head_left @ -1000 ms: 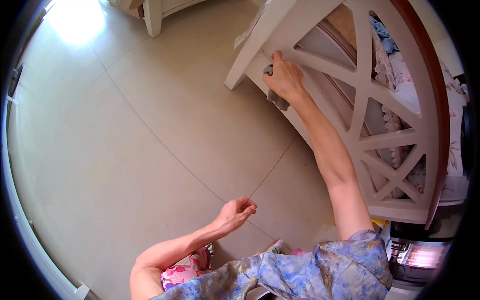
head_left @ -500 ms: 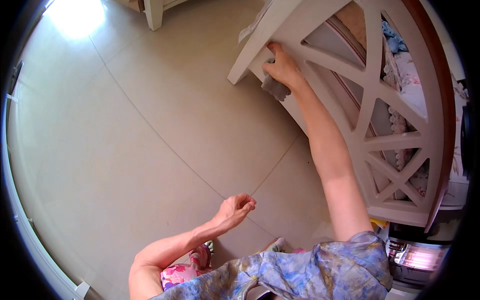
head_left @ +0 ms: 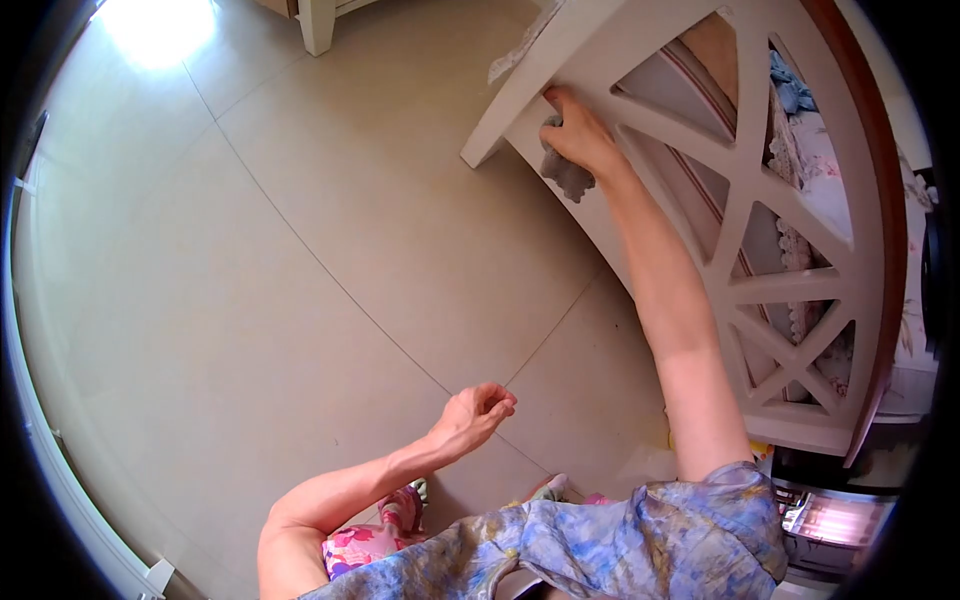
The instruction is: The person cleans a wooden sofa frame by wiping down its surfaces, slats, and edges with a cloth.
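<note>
My right hand reaches out at the top and is closed around a grey cloth. It presses the cloth to the lower rail of a white wooden bed end, close to its leg. Part of the cloth hangs below the palm. Nearer to me, my left hand hovers over the tiled floor with its fingers curled in a loose fist. Nothing shows in it.
The bed end has crossed bars and a brown top edge; floral bedding and a blue cloth show through it. A white furniture leg stands at the top. A shiny dark object is at lower right.
My right hand with the grey cloth has shifted slightly right along the rail, and the cloth hangs differently. My left hand has barely moved.
</note>
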A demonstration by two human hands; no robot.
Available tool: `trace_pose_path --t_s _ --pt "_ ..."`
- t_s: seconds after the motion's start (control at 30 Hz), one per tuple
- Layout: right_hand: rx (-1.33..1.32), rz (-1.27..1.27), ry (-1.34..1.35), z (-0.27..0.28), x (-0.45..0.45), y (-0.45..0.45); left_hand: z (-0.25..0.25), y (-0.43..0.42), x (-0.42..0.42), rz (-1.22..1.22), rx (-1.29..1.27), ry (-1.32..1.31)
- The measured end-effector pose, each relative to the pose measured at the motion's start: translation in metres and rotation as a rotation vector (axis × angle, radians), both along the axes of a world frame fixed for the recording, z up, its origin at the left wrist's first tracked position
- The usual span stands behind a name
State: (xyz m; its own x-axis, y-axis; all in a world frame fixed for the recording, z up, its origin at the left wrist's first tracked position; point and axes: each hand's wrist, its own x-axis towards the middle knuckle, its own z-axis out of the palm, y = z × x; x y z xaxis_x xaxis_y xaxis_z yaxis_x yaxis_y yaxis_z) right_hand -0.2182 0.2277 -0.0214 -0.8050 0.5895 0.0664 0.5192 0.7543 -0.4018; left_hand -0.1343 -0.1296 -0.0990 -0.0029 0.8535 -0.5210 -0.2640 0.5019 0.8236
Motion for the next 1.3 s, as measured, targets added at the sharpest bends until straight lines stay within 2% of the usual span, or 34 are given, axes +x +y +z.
trace_pose_path --t_s 0.07,0.17,0.23,0.4,0.47,0.53,0.57,0.63,0.73,0.93,1.03,1.13,1.27,1.3 --pt "0.016 0.016 -0.003 0.006 -0.001 -0.002 0.002 0.0 0.0 0.018 0.021 -0.034" --pt "0.022 -0.082 -0.169 0.008 0.005 -0.006 -0.002 -0.003 0.0 0.03 0.03 -0.011" --pt "0.104 -0.021 -0.128 -0.003 0.006 -0.003 -0.003 -0.002 0.0 0.02 0.012 -0.004" --pt "0.075 -0.026 -0.054 -0.002 -0.002 0.002 0.003 0.001 0.0 -0.05 -0.026 0.047" --pt "0.087 -0.016 -0.026 0.005 -0.003 0.002 -0.003 0.0 0.004 0.029 0.036 -0.065" --pt "0.029 -0.146 -0.212 0.018 0.003 -0.004 -0.002 -0.001 0.001 0.008 0.042 -0.05" --pt "0.034 -0.143 -0.213 0.02 0.007 -0.008 -0.001 -0.001 0.001 -0.014 0.045 -0.039" --pt "0.176 -0.122 -0.124 0.023 0.017 -0.016 0.001 -0.001 -0.001 -0.024 0.017 -0.018" --pt "0.198 -0.121 -0.068 0.025 0.009 -0.027 0.004 -0.001 0.0 -0.033 -0.02 -0.007" --pt "0.377 -0.133 -0.115 -0.009 -0.017 -0.019 -0.006 0.001 0.0 -0.015 -0.02 -0.001" --pt "0.224 -0.157 -0.112 0.004 -0.019 -0.02 -0.003 0.002 0.0 -0.023 -0.023 0.007" --pt "0.269 -0.066 -0.088 0.011 -0.005 -0.017 -0.002 0.001 0.002 -0.021 0.008 -0.015" --pt "0.316 -0.138 -0.015 0.015 0.016 -0.028 -0.007 -0.002 0.004 -0.011 0.015 -0.009" --pt "0.373 -0.132 0.103 0.012 0.017 -0.029 -0.009 -0.002 0.007 -0.01 0.014 -0.011"
